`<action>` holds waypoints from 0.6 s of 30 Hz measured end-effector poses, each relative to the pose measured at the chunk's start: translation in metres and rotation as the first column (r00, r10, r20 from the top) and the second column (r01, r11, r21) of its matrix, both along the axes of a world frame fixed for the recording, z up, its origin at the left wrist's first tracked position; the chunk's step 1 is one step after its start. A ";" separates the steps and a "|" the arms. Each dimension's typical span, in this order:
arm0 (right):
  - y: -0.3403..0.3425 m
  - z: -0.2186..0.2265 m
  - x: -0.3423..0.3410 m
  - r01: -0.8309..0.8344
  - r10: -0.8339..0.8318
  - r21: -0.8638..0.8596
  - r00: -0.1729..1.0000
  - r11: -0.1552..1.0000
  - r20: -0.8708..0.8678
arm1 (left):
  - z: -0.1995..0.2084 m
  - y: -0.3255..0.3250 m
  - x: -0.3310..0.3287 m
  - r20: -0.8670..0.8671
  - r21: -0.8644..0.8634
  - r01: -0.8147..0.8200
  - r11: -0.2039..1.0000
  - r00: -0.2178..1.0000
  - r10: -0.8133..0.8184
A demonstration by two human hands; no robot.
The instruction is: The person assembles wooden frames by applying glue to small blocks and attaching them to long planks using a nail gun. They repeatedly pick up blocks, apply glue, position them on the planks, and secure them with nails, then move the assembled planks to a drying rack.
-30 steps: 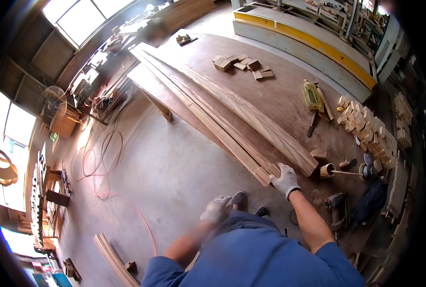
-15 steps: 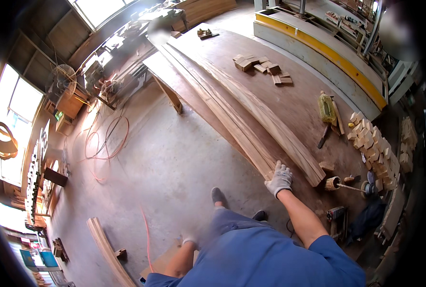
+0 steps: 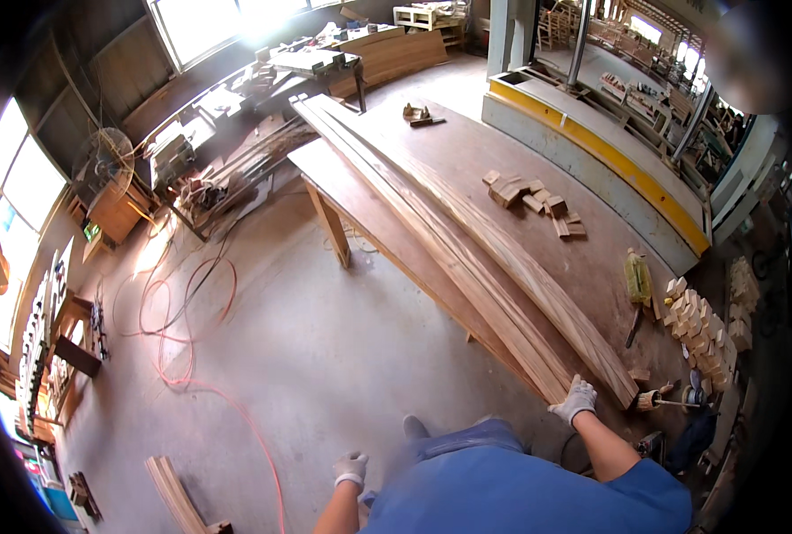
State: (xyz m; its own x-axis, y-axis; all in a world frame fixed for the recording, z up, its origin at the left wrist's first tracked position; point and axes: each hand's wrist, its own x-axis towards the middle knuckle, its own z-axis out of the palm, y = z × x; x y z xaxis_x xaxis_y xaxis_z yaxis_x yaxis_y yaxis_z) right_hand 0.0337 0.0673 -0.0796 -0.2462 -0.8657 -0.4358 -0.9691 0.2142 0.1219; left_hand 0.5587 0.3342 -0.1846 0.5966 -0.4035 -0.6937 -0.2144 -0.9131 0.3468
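Observation:
My right hand [image 3: 575,400], in a pale work glove, is closed over the near end of a long wooden board [image 3: 467,283]. That board lies lengthwise along the left side of the brown worktable [image 3: 432,322], its near end by the table's edge. A second long board [image 3: 538,280] with streaky grain rests to its right, a narrow gap apart at the near end. My left hand [image 3: 351,468], gloved too, hangs over the floor left of my body. Its fingers are curled in, and nothing shows in them.
Small wood blocks [image 3: 538,200] lie on the table, with a yellowish bottle [image 3: 637,278] and stacked blocks [image 3: 700,325] to the right. A red hose [image 3: 252,418] crosses the floor. Grooved timber [image 3: 175,495] lies lower left. A yellow-edged machine bed [image 3: 592,147] stands beyond the table.
My left hand has come up and forward from beside my body. The view has shifted, so the table sits lower and farther right. My right hand stays at the board's end.

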 end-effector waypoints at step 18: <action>-0.327 -0.021 0.319 -0.162 0.251 -0.262 0.900 0.951 0.356 | 0.010 -0.150 0.133 -0.124 0.013 -0.210 0.978 0.970 0.210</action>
